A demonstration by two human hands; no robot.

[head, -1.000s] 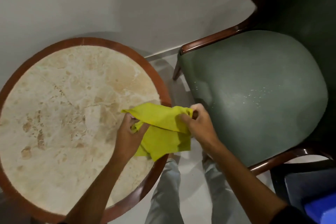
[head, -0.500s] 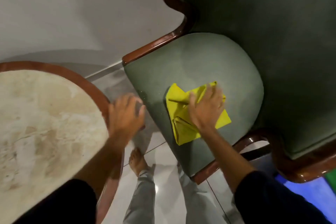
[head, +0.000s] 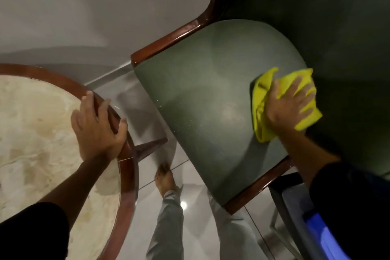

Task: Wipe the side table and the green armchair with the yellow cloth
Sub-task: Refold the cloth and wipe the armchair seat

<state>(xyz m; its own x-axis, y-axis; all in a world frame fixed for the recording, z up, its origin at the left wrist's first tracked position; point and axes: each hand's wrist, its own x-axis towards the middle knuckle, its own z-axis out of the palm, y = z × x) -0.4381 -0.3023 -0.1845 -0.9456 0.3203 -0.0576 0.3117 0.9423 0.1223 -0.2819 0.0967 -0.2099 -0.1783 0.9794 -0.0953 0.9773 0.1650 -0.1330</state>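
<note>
The green armchair (head: 211, 95) fills the right half of the view, with a padded seat and dark wooden arms. My right hand (head: 287, 105) lies flat with fingers spread on the crumpled yellow cloth (head: 260, 99), pressing it onto the seat near the backrest. The round side table (head: 31, 133), with a beige marble top and reddish wooden rim, is at the left. My left hand (head: 97, 126) rests on the table's right edge, its fingers curled over the rim.
A pale wall runs behind the table and chair. My bare foot (head: 165, 179) and grey trouser legs stand on the glossy tiled floor between the two pieces. A table leg (head: 149, 148) juts toward the chair. A dark stand with a blue object (head: 322, 236) sits at the lower right.
My right hand took the cloth off the table onto the armchair seat, then slid it back toward the backrest. My left hand let go of the cloth and settled on the table rim.
</note>
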